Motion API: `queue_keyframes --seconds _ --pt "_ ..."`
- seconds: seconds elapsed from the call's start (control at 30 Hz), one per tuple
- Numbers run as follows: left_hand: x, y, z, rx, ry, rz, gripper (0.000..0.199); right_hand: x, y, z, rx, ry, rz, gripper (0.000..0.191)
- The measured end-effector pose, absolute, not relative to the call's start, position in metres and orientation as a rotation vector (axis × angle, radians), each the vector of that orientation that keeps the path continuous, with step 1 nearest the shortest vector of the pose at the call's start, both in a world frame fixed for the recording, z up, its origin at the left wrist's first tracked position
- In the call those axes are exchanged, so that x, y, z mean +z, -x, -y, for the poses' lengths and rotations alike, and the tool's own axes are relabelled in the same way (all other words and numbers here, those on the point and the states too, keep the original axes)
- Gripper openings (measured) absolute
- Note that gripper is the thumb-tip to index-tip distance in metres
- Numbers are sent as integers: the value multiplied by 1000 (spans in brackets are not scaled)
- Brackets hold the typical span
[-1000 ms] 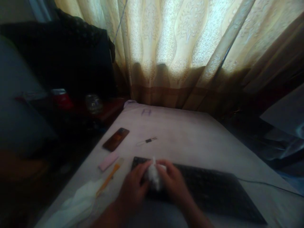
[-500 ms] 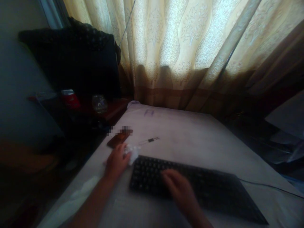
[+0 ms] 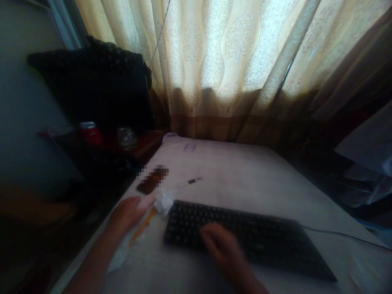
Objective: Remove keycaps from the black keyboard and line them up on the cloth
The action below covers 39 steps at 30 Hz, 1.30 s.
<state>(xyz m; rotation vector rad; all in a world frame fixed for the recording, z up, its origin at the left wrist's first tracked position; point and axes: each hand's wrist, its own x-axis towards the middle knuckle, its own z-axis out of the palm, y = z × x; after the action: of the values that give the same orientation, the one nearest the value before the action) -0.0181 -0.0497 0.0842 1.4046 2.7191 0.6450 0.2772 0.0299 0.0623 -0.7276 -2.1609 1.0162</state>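
My left hand is closed around a pale pink, tube-like object at the left side of the table; blur hides its exact kind. Just to its right sits a crumpled white tissue, touching or close to the corner of a black keyboard. An orange stick-like item lies below the tissue, beside my left hand. Over the left-middle keys rests my right hand, its fingers curled inward. Whether anything is inside those fingers is hidden.
A phone, partly pixelated, lies past my left hand. A small dark item with a loop is behind the keyboard. The keyboard's cable runs right. A red can and glass jar stand by a dark screen.
My left hand has let go of the tissue, moved left and toward me, and taken hold of the pale pink object. The orange item is now uncovered. My right hand stays over the keyboard.
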Motion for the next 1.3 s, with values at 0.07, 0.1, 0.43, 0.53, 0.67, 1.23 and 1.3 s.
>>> queue_keyframes --seconds 0.07,0.1,0.43,0.53,0.67,1.23,1.3 --pt "86 18 50 478 -1396 -2698 35 64 -276 -28 1022 696 2184 17" --pt "88 18 50 397 -1374 -2681 36 65 -276 -27 1023 687 2189 18" --pt "129 5 72 785 -1199 -2523 32 64 -270 -20 1134 666 2105 19" --pt "119 -41 73 978 -1381 -2297 30 68 -259 -10 1353 735 1926 31" --pt "102 -108 71 988 -1567 -1988 25 71 -247 2 1571 747 1677 42" --pt "97 -5 45 -78 -1307 -2500 17 60 -283 -6 1406 976 1485 56" --pt "96 -4 40 -101 -1289 -2460 18 58 -283 -5 1416 980 1494 55"
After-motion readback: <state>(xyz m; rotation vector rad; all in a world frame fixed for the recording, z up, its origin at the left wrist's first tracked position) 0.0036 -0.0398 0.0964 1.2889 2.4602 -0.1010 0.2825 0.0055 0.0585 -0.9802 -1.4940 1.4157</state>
